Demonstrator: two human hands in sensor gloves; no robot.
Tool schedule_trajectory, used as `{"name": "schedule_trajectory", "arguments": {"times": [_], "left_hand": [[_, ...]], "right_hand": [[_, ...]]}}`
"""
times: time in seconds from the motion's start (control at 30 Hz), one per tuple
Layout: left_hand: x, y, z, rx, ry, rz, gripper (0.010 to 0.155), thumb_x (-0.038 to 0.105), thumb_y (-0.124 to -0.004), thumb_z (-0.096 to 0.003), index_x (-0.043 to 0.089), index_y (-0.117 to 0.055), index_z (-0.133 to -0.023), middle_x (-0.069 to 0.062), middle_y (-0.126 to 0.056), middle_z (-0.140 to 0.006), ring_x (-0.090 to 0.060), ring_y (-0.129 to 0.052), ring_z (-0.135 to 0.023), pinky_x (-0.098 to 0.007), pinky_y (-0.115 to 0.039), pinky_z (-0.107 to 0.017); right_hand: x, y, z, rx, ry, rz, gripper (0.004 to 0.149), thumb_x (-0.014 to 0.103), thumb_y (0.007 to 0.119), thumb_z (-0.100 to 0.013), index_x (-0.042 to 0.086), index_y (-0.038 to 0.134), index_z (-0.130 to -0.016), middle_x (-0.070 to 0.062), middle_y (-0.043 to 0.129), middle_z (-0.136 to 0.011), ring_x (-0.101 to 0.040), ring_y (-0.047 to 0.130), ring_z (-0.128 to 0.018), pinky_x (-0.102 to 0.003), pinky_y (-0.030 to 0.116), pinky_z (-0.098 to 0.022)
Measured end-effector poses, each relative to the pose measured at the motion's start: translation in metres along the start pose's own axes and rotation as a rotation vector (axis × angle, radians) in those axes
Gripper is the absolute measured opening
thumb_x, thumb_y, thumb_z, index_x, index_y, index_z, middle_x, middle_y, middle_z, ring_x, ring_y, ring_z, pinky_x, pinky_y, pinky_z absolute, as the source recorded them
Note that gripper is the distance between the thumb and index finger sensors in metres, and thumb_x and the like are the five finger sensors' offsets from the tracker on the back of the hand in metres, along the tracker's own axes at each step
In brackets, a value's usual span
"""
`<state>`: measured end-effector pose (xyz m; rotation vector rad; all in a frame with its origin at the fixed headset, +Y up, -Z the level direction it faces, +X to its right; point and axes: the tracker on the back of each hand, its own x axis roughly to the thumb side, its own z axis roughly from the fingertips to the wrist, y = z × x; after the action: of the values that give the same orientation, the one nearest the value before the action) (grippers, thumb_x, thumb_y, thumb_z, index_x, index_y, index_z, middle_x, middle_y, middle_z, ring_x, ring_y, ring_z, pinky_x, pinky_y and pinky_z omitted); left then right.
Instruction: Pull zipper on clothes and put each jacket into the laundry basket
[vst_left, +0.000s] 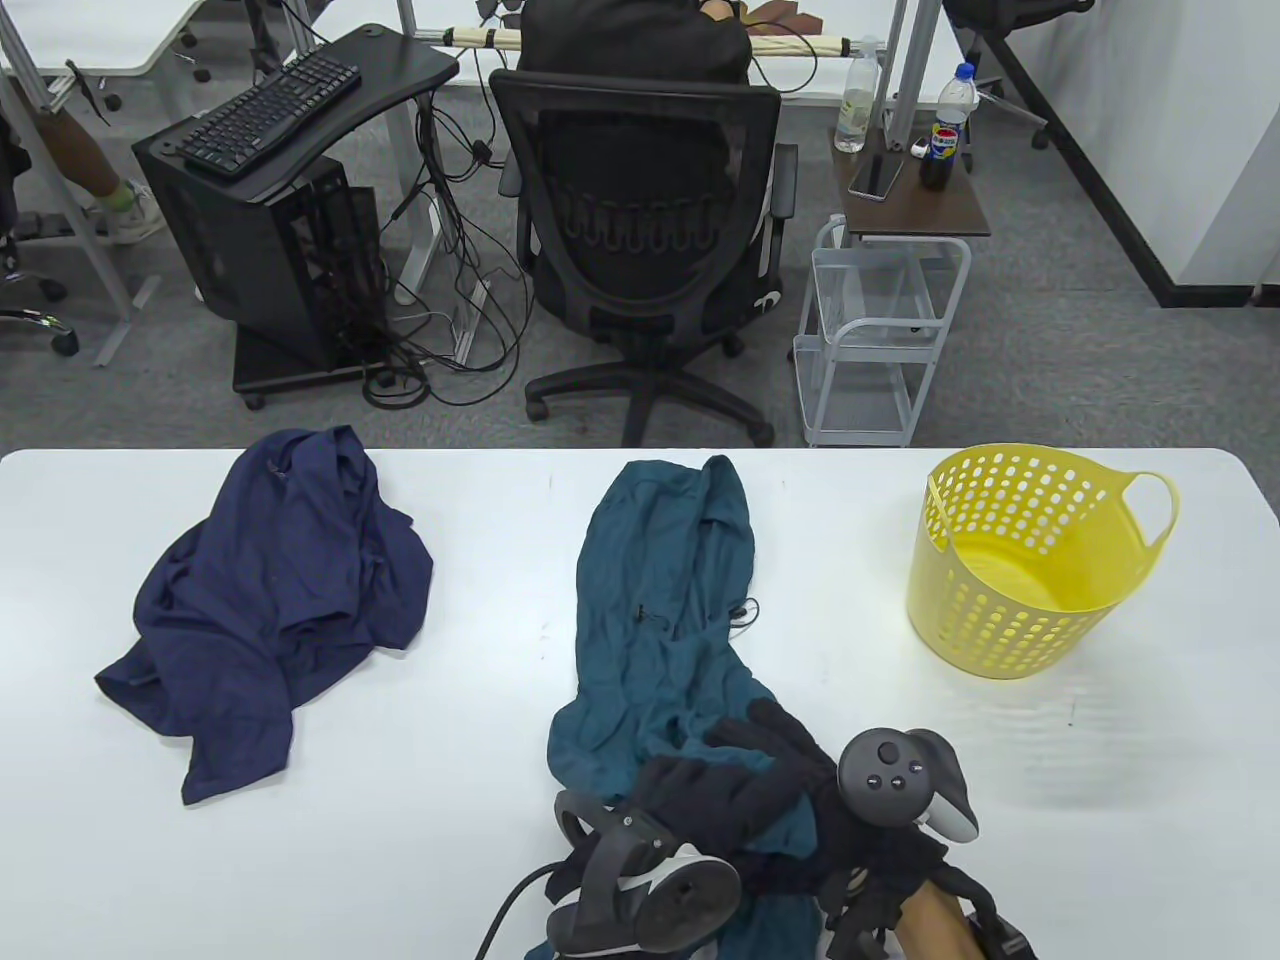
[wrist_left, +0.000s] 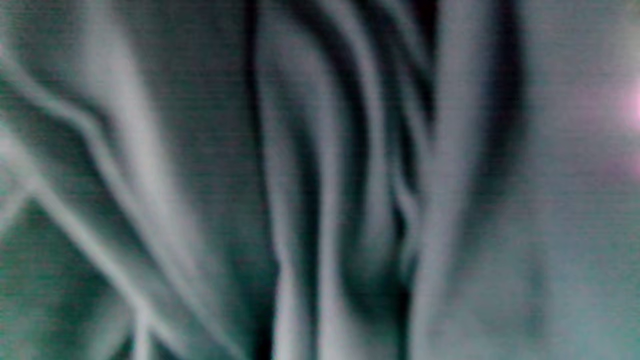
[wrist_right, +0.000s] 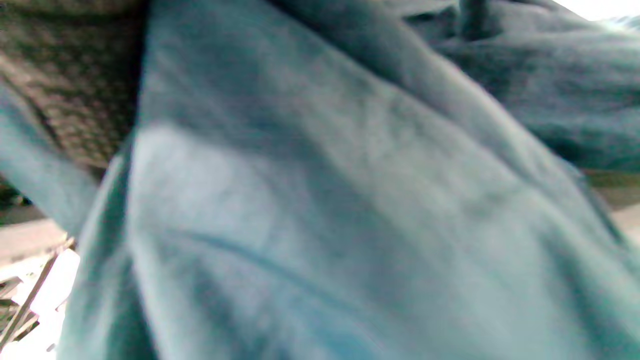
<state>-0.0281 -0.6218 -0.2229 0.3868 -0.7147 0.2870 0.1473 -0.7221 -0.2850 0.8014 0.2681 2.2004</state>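
Note:
A teal jacket (vst_left: 665, 590) lies lengthwise down the middle of the white table (vst_left: 470, 700), its near end bunched up under both gloved hands. My left hand (vst_left: 700, 795) grips the bunched fabric at the bottom centre. Just to its right, my right hand (vst_left: 785, 740) has its fingers curled over the same end. A crumpled navy jacket (vst_left: 280, 600) lies at the left. The yellow laundry basket (vst_left: 1010, 620) stands empty at the right. Both wrist views are filled with close, blurred teal jacket cloth (wrist_left: 320, 180) (wrist_right: 350, 225); no zipper shows.
Beyond the table's far edge stand a black office chair (vst_left: 640, 230), a white wire trolley (vst_left: 880, 330) and a computer stand (vst_left: 280, 250). A bare strip of table separates the teal jacket from the basket.

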Motion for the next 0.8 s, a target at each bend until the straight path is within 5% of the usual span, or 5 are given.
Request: {"name": "schedule_trajectory", "arguments": {"times": [0.07,0.13,0.4,0.63,0.8], "left_hand": [[-0.006,0.003,-0.002,0.013,-0.011,0.07,0.073,0.046,-0.105,-0.0233,0.044,-0.075,-0.09,0.012,-0.103,-0.073,-0.013,-0.11,-0.048,-0.042,-0.09,-0.049],[-0.017,0.005,0.001,0.068,0.012,0.181,0.078,0.047,-0.104,-0.0235,0.045,-0.07,-0.093,0.013,-0.1,-0.078,-0.013,-0.11,-0.049,-0.041,-0.089,-0.05],[-0.069,0.009,0.028,0.288,0.182,0.733,0.106,0.074,-0.089,-0.0226,0.046,-0.03,-0.106,0.003,-0.051,-0.118,-0.033,-0.064,-0.105,-0.06,-0.056,-0.072],[-0.075,-0.044,0.028,-0.312,0.205,0.939,0.126,0.084,-0.078,-0.0162,0.035,0.0,-0.102,-0.012,-0.015,-0.12,-0.049,-0.016,-0.108,-0.074,-0.026,-0.069],[-0.041,-0.083,0.016,-0.513,0.2,0.963,0.128,0.081,-0.086,-0.0208,0.034,-0.001,-0.103,-0.008,-0.026,-0.122,-0.051,-0.016,-0.107,-0.073,-0.029,-0.071]], "right_hand": [[0.005,0.007,-0.003,-0.017,-0.044,-0.026,0.099,0.042,0.105,-0.037,0.038,0.037,-0.109,0.007,0.062,-0.114,-0.037,0.044,-0.113,-0.068,0.041,-0.075],[0.003,0.011,-0.006,-0.069,-0.096,-0.18,0.075,0.037,0.103,-0.039,0.036,0.061,-0.101,0.008,0.085,-0.094,-0.027,0.087,-0.091,-0.06,0.066,-0.069],[-0.007,-0.004,0.001,-0.102,-0.165,-0.628,0.057,0.037,0.101,-0.043,0.038,0.074,-0.094,0.005,0.089,-0.087,-0.026,0.098,-0.072,-0.051,0.08,-0.058],[-0.022,-0.032,0.018,-0.317,-0.219,-0.888,0.057,0.037,0.099,-0.046,0.039,0.072,-0.096,0.006,0.085,-0.09,-0.027,0.094,-0.076,-0.052,0.076,-0.062],[-0.022,-0.038,0.025,-0.352,-0.207,-0.804,0.055,0.032,0.099,-0.046,0.039,0.073,-0.095,0.004,0.083,-0.092,-0.03,0.09,-0.077,-0.052,0.074,-0.063]]}}
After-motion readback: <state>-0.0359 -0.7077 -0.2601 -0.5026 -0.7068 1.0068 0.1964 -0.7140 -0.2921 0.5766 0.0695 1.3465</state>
